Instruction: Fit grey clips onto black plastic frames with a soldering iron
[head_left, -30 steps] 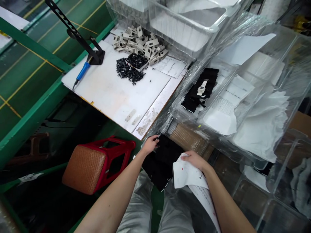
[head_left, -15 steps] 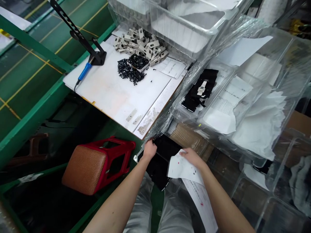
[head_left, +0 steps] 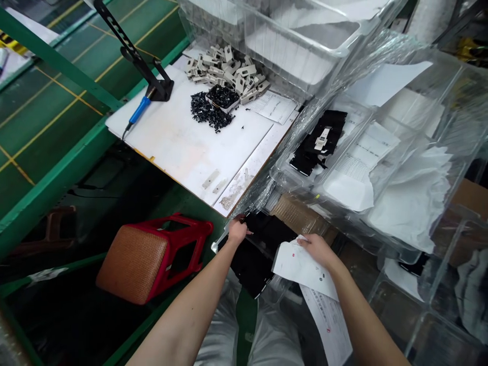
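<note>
My left hand (head_left: 238, 231) is at the left end of a clear plastic bin (head_left: 216, 246) low in front of me. Its fingers are curled there, and what they hold is hidden. Flat black parts (head_left: 251, 267) lie in the bin beside and below this hand. My right hand (head_left: 317, 249) is closed on the upper edge of a printed paper sheet (head_left: 303, 267) at the bin's right side. A second long printed strip of paper (head_left: 328, 320) hangs beneath that sheet.
A white worktable (head_left: 183, 152) carries grey clips (head_left: 224, 68), small black pieces (head_left: 211, 114) and a blue-handled soldering iron (head_left: 139, 112). Clear bins (head_left: 415, 183) with papers and black parts stand right. A red stool (head_left: 133, 259) is at left.
My right hand has moved slightly right with the paper, showing more of the black parts. My left hand has shifted a little, and one of its fingers now shows. The view has moved slightly.
</note>
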